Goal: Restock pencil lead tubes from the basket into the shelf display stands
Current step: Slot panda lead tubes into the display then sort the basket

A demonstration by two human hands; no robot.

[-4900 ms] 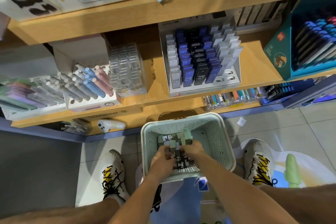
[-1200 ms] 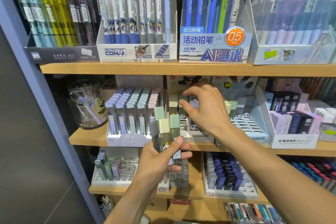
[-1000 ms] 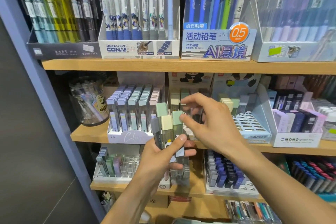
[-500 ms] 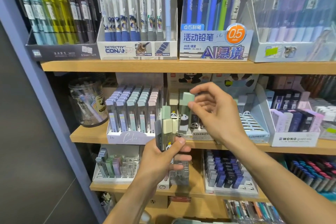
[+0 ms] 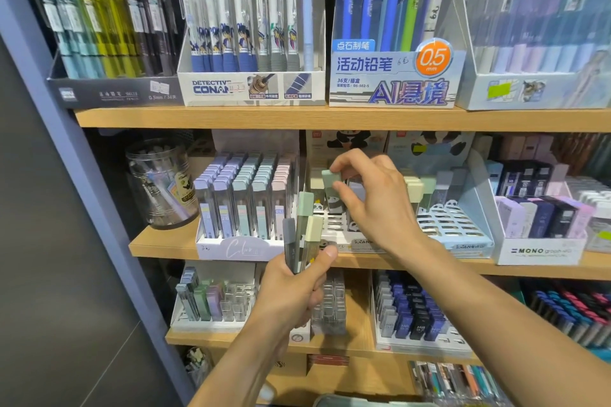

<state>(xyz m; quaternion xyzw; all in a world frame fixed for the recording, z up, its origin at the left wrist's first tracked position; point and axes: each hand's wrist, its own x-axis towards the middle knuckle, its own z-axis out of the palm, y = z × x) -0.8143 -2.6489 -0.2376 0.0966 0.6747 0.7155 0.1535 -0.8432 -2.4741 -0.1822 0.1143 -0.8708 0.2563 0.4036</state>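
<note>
Left hand [image 5: 291,291] grips three upright lead tubes [image 5: 302,235], capped grey, green and cream. Right hand [image 5: 370,198] pinches one green-capped tube [image 5: 331,187] over the white stand [image 5: 337,233].

The right hand [image 5: 373,201], which half a second ago was holding a pale green-capped clear lead tube [image 5: 331,190] up in front of the middle shelf, is now lowering it into the white slotted panda display stand [image 5: 334,225], thumb and fingertips pinching its cap. The left hand [image 5: 291,294] is now gripping a smaller bundle of lead tubes [image 5: 302,235], three caps showing: grey, green and cream. Both hands are no longer down in the basket, as they were about five seconds ago.
</note>
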